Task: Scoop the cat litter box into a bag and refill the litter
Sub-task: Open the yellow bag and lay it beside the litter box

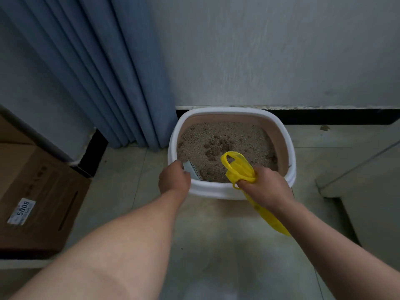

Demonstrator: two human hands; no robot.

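Note:
A white-rimmed litter box (289, 148) with pinkish inner walls stands on the floor against the wall. It holds grey-brown litter (218, 135) with several darker clumps near the middle. My left hand (174, 178) grips a pale blue slotted scoop (193, 169) at the box's near left corner; its handle is hidden in my fist. My right hand (267, 186) grips a bunched yellow plastic bag (239, 167) over the near rim. The bag's handles loop over the litter, and its tail hangs down past my wrist.
A blue curtain (121, 83) hangs to the floor left of the box. A brown cardboard carton (36, 191) with a white label stands at the left. A grey ledge or step (363, 180) rises at the right. Pale floor tiles (216, 245) lie in front.

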